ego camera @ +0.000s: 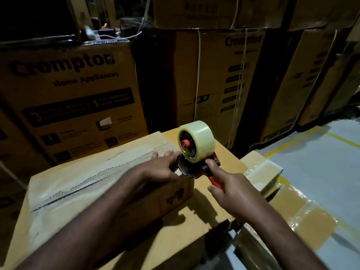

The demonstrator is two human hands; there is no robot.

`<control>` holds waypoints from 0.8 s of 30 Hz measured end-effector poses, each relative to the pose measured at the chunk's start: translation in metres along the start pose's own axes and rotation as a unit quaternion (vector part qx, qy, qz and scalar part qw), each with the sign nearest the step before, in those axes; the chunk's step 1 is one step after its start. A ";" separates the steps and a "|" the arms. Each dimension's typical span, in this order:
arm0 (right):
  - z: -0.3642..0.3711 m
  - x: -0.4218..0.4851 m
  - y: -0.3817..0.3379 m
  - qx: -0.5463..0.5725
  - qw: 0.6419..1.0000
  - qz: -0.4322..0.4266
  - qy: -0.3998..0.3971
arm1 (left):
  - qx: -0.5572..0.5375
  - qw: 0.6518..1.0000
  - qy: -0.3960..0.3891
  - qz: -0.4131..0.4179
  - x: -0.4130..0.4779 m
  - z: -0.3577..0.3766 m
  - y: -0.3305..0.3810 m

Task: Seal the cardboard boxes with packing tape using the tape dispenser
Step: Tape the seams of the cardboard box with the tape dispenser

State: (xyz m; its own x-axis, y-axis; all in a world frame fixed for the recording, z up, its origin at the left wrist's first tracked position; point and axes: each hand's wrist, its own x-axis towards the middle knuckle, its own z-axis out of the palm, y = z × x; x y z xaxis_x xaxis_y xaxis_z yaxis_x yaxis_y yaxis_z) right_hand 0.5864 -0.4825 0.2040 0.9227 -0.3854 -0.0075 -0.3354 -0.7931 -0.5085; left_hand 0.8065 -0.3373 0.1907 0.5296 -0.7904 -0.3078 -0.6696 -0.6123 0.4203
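Two bare forearms reached in from the bottom of the frame towards its centre. The cardboard box (pixel 78 191) filled the lower left, plain brown, its top seam already covered by a glossy strip of clear tape that ran diagonally from the left edge up to the centre. At the box's right top edge, in the middle of the frame, stood the tape dispenser (pixel 191 168), red and black, carrying a fat roll of clear tape (pixel 200 137) upright on a red hub. The left hand (pixel 163 166) lay flat on the box top just beside the dispenser's front, fingers stretched out and holding nothing. The right hand (pixel 231 191) was wrapped around the dispenser's red handle, thumb forward. Stacked Crompton cartons (pixel 68 94) filled the upper frame.
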 end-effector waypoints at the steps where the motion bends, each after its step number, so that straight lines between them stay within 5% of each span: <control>1: 0.000 0.001 -0.001 -0.006 1.000 -0.001 0.000 | 0.032 0.999 0.015 -0.015 -0.001 0.008 0.002; 6: 0.000 0.004 -0.005 -0.012 1.000 -0.002 0.003 | 0.085 0.985 0.150 -0.028 0.008 0.029 0.005; 24: 0.038 -0.026 0.043 -0.003 0.998 -0.057 0.033 | 0.165 0.973 0.155 0.045 -0.010 0.035 0.009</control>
State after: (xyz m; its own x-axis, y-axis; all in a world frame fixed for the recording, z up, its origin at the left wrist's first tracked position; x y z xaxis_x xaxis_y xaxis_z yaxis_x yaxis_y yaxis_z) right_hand 0.5550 -0.4889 0.1492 0.9407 -0.3218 0.1071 -0.2294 -0.8362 -0.4981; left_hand 0.7767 -0.3356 0.1675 0.5578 -0.8299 0.0107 -0.8247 -0.5527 0.1202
